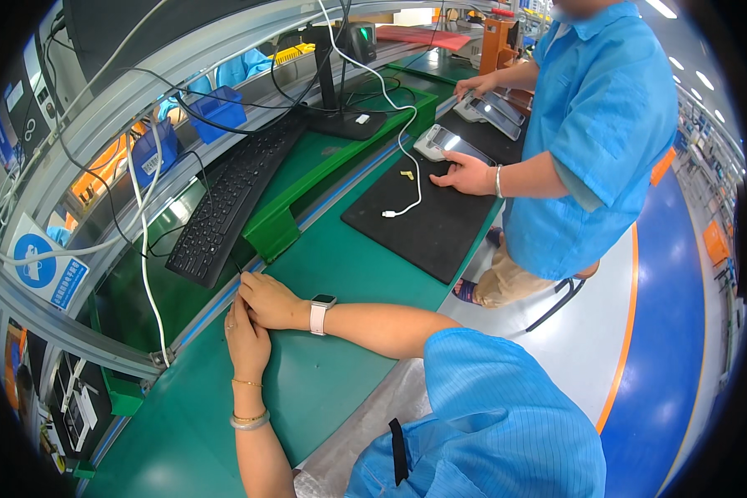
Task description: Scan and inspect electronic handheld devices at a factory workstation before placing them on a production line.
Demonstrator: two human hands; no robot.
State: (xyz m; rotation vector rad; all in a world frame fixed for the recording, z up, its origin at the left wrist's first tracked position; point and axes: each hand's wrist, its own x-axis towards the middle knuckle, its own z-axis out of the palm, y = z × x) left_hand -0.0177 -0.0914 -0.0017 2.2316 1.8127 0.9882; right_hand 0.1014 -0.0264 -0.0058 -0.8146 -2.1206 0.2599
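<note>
The black keyboard [232, 203] lies beyond the person's own hands, up and to the left of them in the head view, on the far side of a thin blue-and-silver strip; its long axis slants from lower left to upper right, with its lower end near the fingers but apart from them. The right hand [272, 300], with a watch [321, 314] on its wrist, is the nearer of the two; the left hand [245, 339], below it, wears bracelets [250, 421] further down the forearm. The two hands touch over the green counter [328, 249], the right one's fingers bent across the left one's fingertips; the grip looks narrow on both, but whether anything small is pinched inside I cannot tell. Counted out, there is one keyboard, one monitor stand [328, 79] behind it, two blue bins [217, 114] on the frame, and one black mat [452, 228] to the right, well apart from the hands. On that mat lie one white plug [388, 214] at the end of a white cable [417, 187] and one small yellow piece [407, 174]. A co-worker [598, 141] stands past it, one hand beside a single pale handheld device [452, 145], the other at a further group of devices [494, 114] that overlap too much to count surely.
</note>
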